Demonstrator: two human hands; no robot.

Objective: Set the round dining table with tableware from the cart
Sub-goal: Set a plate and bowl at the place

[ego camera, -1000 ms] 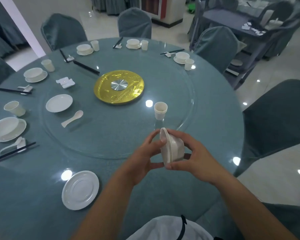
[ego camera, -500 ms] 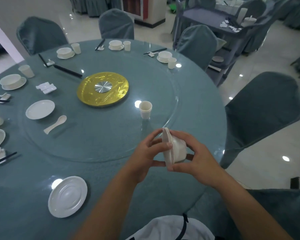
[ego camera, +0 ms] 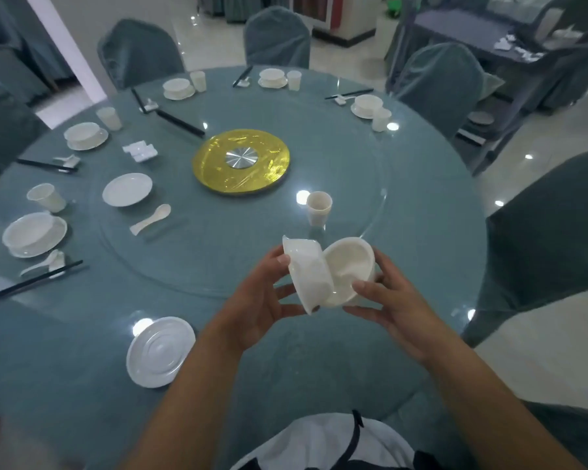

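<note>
Spanning most of the view, the round counter [ego camera: 421,205] carries a glass turntable [ego camera: 360,157] with a gold disc [ego camera: 241,163] at its centre. Covered chairs stand around it at 10, 12, 1 and 3 o'clock. The cart [ego camera: 496,45] stands off the counter at 2 o'clock, with small white pieces on its top shelf.

Your two hands are raised above the near edge of the counter, at 6 o'clock from the gold disc. Your left hand [ego camera: 262,300] has its grip closed around one white bowl [ego camera: 304,276], thumb on the near side and fingers curled behind it; this bowl is tilted on edge. Your right hand [ego camera: 387,303] grips a second white bowl [ego camera: 348,269], tilted so its hollow faces you, thumb on the rim. The two bowls touch at their edges and are clear of the counter.

Note the loose pieces on the counter:
- A saucer [ego camera: 160,351] lies at 7 o'clock, near your left forearm.
- A plate [ego camera: 127,189] lies on the turntable at 9 o'clock.
- A cup [ego camera: 318,208] stands upright on the turntable at 5 o'clock, just beyond the bowls.
- A spoon [ego camera: 150,219] lies just below the plate.

Finished settings of bowl, cup and chopsticks occupy the rim from 8 round to 1 o'clock.
</note>
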